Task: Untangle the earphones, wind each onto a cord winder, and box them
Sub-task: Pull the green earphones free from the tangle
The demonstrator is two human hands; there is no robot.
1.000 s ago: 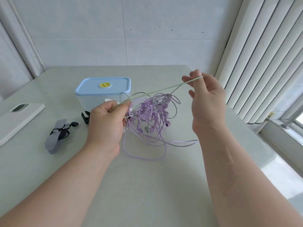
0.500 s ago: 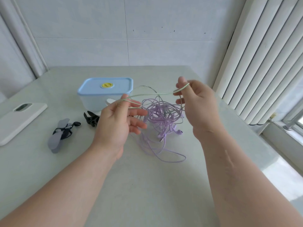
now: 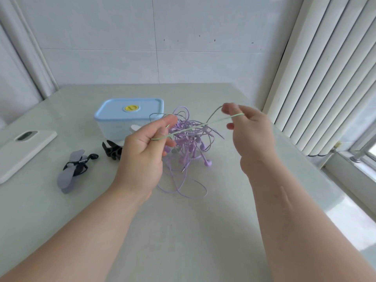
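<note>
Left grip [image 3: 142, 153] and right grip [image 3: 252, 135] each pinch the green cord [image 3: 217, 120] taut above the purple tangle [image 3: 191, 145].

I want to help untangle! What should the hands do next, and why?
Probably lift the green cord gently up and out of the purple tangle. The left hand and right hand both pinch it, stretched between them, and purple loops seem to hang around its middle.

Soft daylight is coming in from the window [image 3: 368, 154] on the right, shadows on the table [image 3: 183, 241] are looking faint, wide lens is bending the edges
</note>
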